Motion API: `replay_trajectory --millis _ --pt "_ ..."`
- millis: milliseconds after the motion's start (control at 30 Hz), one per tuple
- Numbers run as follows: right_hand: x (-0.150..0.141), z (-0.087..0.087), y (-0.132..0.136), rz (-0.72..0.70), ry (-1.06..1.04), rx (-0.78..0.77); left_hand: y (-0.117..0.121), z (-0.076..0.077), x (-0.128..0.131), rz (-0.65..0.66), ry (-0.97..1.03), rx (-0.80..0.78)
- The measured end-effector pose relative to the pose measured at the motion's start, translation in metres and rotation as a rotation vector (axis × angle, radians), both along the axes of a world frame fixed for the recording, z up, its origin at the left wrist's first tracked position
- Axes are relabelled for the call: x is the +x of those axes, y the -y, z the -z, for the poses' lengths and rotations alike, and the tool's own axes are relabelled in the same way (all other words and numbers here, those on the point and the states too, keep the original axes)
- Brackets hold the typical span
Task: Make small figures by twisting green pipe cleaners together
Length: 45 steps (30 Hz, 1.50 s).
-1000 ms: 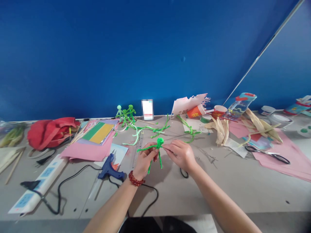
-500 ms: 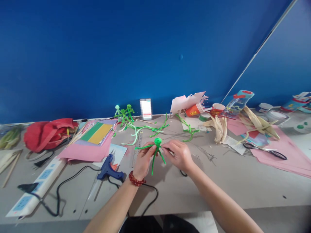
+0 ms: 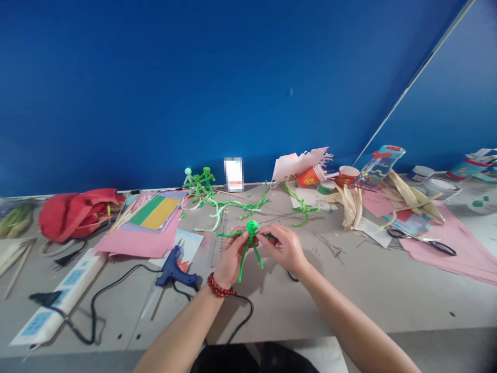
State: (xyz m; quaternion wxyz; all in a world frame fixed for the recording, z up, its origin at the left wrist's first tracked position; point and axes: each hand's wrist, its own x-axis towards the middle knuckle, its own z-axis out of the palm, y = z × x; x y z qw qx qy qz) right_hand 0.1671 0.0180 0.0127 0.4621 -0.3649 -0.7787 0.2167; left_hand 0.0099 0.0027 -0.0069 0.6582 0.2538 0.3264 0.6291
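Green figure (image 3: 251,234): held up over the counter (image 3: 388,295) between both hands, round head at the top, two legs hanging below
Left hand (image 3: 230,256): grip pinching the body, one thin arm poking out past the fingers
Right hand (image 3: 285,246): grip pinching the other arm
Ruler (image 3: 222,223): flat, just beyond the left hand
Glue gun (image 3: 171,269): lying left of that hand
Small figures (image 3: 199,181): grouped near the blue wall (image 3: 155,93)
Scissors (image 3: 433,242): well right
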Motion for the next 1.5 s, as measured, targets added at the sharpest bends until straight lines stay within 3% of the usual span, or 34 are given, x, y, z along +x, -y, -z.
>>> replay_trajectory --millis 500,867,1267,1500 --pt "0.0 0.002 -0.005 -0.224 -0.278 -0.358 0.001 -0.003 -0.002 0.074 0.048 0.011" --pt "0.003 0.002 -0.002 -0.045 -0.142 -0.277 0.003 -0.004 -0.001 0.071 -0.067 0.055" --pt "0.003 -0.009 0.003 -0.176 -0.219 -0.28 0.001 0.002 0.0 0.119 -0.074 0.052" --pt "0.003 -0.009 0.003 -0.16 -0.215 -0.27 0.004 -0.006 0.002 0.161 -0.144 0.106"
